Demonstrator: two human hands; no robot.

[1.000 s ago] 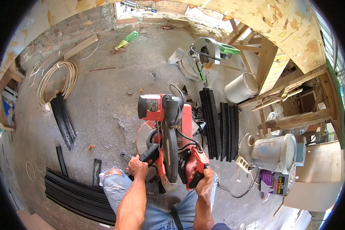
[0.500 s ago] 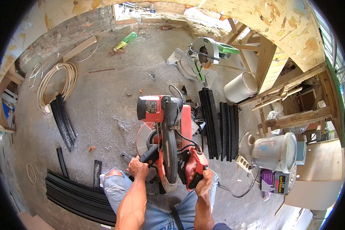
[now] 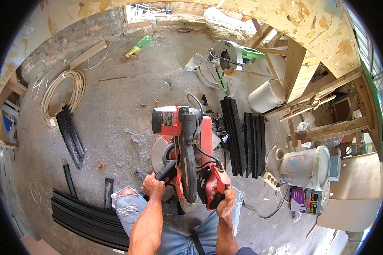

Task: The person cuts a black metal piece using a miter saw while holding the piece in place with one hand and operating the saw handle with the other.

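Observation:
A red and black miter saw (image 3: 206,140) stands on the floor between my knees, its round guard pointing toward me. My right hand (image 3: 226,202) is wrapped round the black grip of its red handle (image 3: 217,187). Left of the guard, my left hand (image 3: 153,187) is closed on a short black piece (image 3: 166,171) beside the saw's base. Whether that piece is loose or part of the saw, I cannot tell. The guard hides the blade and much of the base.
Black moulding strips lie at right (image 3: 234,136), near left (image 3: 87,216) and far left (image 3: 70,136). A green miter saw (image 3: 230,55) stands beyond, near a white bucket (image 3: 267,96). A power strip (image 3: 270,180) and cable lie by another bucket (image 3: 304,168). Coiled hose (image 3: 47,100) rests at left.

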